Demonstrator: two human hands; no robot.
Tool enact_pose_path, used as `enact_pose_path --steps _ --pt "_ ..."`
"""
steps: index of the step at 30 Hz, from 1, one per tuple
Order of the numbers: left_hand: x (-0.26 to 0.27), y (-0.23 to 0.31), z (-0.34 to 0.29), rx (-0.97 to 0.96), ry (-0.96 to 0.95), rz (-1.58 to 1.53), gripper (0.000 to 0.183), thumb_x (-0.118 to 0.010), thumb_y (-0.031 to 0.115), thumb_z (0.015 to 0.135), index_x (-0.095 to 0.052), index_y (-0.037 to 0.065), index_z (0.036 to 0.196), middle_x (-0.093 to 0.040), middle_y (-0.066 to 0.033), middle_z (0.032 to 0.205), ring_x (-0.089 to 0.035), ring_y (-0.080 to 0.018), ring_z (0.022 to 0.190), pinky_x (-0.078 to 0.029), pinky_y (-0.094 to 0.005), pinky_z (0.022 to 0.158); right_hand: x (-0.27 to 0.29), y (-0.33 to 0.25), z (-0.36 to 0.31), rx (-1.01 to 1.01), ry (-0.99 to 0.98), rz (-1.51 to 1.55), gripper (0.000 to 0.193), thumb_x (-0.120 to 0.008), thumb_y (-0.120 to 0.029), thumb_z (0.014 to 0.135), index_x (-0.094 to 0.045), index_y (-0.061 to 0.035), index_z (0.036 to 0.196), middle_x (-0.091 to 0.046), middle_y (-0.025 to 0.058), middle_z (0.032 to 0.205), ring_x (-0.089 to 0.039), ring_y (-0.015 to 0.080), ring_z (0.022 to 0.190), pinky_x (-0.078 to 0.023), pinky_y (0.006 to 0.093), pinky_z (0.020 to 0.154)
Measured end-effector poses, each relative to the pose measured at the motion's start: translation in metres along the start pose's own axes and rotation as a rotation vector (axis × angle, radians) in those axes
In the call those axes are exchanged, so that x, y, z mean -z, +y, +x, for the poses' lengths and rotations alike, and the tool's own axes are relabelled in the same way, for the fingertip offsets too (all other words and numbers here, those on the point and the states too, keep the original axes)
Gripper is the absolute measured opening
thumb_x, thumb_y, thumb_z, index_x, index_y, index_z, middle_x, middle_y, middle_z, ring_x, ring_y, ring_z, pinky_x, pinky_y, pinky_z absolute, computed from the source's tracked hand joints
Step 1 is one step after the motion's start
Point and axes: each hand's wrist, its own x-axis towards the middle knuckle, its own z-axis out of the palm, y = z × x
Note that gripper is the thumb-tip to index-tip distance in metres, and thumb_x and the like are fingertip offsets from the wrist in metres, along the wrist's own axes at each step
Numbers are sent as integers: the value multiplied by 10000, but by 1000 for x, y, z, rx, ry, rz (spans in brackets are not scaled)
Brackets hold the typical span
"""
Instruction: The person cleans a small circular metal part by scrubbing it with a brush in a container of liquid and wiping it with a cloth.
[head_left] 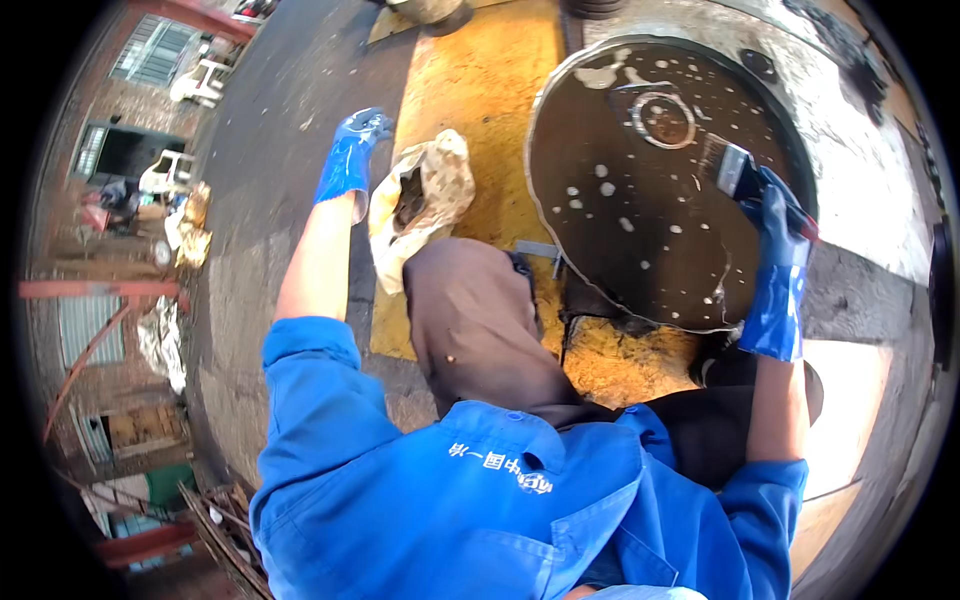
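A dark, stained yard floor (265, 150) is being lit by sunlight, and at the far left it is being bordered by a brick wall (90, 235), in front of which white plastic chairs (200, 85) are being seen. A long, worn yellow board (485, 75) is being partly covered by a crumpled cream cloth bag (450, 185), whose mouth is being held open by its own folds, with something dark showing inside.

Beside the board, brown liquid dotted with pale foam is being contained in a large, round, dark vessel with a pale rim (533, 170). Near its far side, a pale ring (663, 120) is being shown at the liquid's surface.

A flat brush with a silvery metal band (735, 170) is being gripped by the right hand (782, 222), in a blue rubber glove, fingers closed around it. The brush is being held over the right part of the vessel, bristles pointing inward; whether the liquid is being touched cannot be told. The left hand (358, 145), also blue-gloved, is being held just beyond the bag, fingers loosely curled; whether anything is being gripped cannot be told.
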Motion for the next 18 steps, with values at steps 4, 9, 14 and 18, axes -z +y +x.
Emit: enact_pose_path --steps 4,9,14,18 --pt "-51 -10 65 -181 -432 -149 494 -705 14 921 -614 -45 1403 -742 -132 1191 -706 -183 1013 -561 -301 899 -1 -20 6 -12 -107 -54 376 -698 -275 1044 -714 -18 1318 -768 96 1185 -720 163 1015 -568 318 937" --pt "-237 32 30 -379 -510 368 596 -802 100 887 -596 -36 1428 -746 -177 1186 -722 -241 1080 -584 -350 935 -5 -31 -12 108 -144 -257 249 -716 -160 1014 -757 -44 1230 -789 50 1116 -714 117 1010 -560 299 946" --pt "-332 101 -12 -597 -483 956 712 -850 409 848 -616 69 1429 -653 -214 1417 -596 -392 1344 -470 -477 1140 -4 -42 -21 445 -232 -703 193 -752 -193 904 -785 -152 1089 -780 136 1036 -739 353 1008 -601 437 897" --pt "-386 115 -9 -465 -462 1105 829 -852 506 824 -565 102 1490 -617 -183 1477 -570 -382 1379 -458 -474 1152 5 -42 -25 405 -274 -903 202 -730 -231 907 -765 -157 1093 -773 126 998 -738 355 962 -595 456 867"
